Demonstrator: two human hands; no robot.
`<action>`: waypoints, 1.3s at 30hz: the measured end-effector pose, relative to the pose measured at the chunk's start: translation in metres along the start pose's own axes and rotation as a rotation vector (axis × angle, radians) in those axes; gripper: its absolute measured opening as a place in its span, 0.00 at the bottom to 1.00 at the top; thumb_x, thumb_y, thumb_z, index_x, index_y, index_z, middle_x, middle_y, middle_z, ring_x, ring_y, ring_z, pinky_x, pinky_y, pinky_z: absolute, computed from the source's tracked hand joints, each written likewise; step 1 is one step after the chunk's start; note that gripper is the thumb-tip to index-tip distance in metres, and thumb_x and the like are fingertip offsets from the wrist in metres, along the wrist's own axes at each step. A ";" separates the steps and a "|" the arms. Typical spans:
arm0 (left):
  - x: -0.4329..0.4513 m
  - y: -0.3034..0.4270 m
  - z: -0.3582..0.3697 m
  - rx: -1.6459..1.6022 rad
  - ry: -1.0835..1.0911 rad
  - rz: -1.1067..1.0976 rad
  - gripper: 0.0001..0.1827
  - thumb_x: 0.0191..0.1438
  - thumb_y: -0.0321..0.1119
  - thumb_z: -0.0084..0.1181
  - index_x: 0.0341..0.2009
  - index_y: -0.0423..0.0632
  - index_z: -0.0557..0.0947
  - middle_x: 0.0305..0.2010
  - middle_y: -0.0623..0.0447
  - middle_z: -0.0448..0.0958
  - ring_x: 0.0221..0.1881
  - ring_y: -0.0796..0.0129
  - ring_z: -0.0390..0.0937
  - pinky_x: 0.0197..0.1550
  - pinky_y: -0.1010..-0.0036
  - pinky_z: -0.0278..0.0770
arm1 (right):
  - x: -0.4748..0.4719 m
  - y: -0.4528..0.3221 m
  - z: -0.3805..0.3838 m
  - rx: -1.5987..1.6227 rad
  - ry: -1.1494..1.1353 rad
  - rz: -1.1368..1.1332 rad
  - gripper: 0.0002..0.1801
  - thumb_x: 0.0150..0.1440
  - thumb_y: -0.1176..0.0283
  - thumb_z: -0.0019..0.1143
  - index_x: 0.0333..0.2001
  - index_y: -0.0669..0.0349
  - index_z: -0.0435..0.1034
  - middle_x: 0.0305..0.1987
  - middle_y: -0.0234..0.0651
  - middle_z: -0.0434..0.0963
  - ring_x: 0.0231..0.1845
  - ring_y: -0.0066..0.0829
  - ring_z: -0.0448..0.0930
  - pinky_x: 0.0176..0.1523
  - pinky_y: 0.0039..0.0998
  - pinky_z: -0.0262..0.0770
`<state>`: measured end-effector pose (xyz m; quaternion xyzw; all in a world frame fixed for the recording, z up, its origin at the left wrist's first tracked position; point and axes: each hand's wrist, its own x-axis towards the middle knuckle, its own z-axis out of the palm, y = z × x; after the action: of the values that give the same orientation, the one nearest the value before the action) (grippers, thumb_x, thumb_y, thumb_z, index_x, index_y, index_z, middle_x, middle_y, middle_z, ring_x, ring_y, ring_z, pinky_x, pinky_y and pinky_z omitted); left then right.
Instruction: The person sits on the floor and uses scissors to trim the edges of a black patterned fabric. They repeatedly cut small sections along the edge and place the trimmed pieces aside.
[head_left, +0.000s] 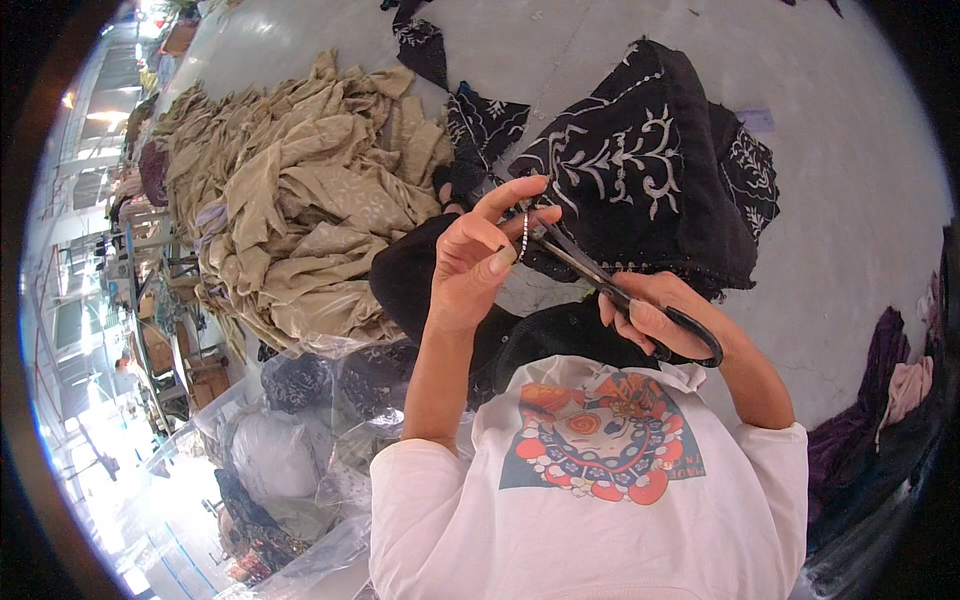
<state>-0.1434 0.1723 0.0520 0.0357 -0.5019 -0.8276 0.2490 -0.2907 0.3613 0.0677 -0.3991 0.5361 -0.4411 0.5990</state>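
My left hand (476, 255) is raised, its thumb and fingers pinching a thin strip with small pale beads or stitches (524, 234). My right hand (664, 311) grips a pair of black-handled scissors (581, 262). The blades point up and left, with their tips right beside the left fingers and the strip; whether they touch it cannot be told. Behind the hands, a black fabric piece with white embroidery (619, 157) lies over the floor. A smaller black embroidered piece (491, 124) spreads to its left.
A large heap of tan fabric (315, 202) sits on the left of the grey floor (825, 195). Clear plastic bags (277, 450) with dark cloth are at lower left. Purple fabric (862, 412) lies at the right edge. Shelving with goods (157, 322) stands far left.
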 end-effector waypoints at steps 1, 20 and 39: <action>0.001 0.001 0.000 -0.007 -0.002 -0.006 0.05 0.49 0.33 0.59 0.29 0.50 0.78 0.59 0.36 0.61 0.55 0.45 0.67 0.57 0.55 0.63 | 0.000 0.000 0.000 0.011 -0.007 -0.008 0.40 0.49 0.29 0.30 0.30 0.60 0.67 0.14 0.27 0.63 0.14 0.20 0.69 0.19 0.22 0.65; -0.008 -0.018 0.014 -0.209 0.014 -0.157 0.06 0.47 0.36 0.62 0.26 0.54 0.77 0.62 0.36 0.57 0.59 0.44 0.62 0.61 0.54 0.53 | 0.023 0.006 0.006 0.167 0.042 -0.113 0.41 0.50 0.31 0.33 0.34 0.65 0.64 0.20 0.28 0.64 0.20 0.18 0.69 0.26 0.20 0.68; -0.007 -0.020 0.011 -0.102 0.016 -0.160 0.06 0.53 0.35 0.55 0.31 0.51 0.72 0.59 0.33 0.60 0.58 0.43 0.64 0.58 0.54 0.61 | 0.021 0.006 0.012 0.130 0.205 0.017 0.25 0.59 0.48 0.39 0.31 0.62 0.64 0.16 0.28 0.63 0.15 0.20 0.67 0.20 0.21 0.62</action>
<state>-0.1486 0.1913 0.0389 0.0694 -0.4524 -0.8691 0.1878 -0.2771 0.3433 0.0575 -0.3077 0.5680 -0.5085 0.5694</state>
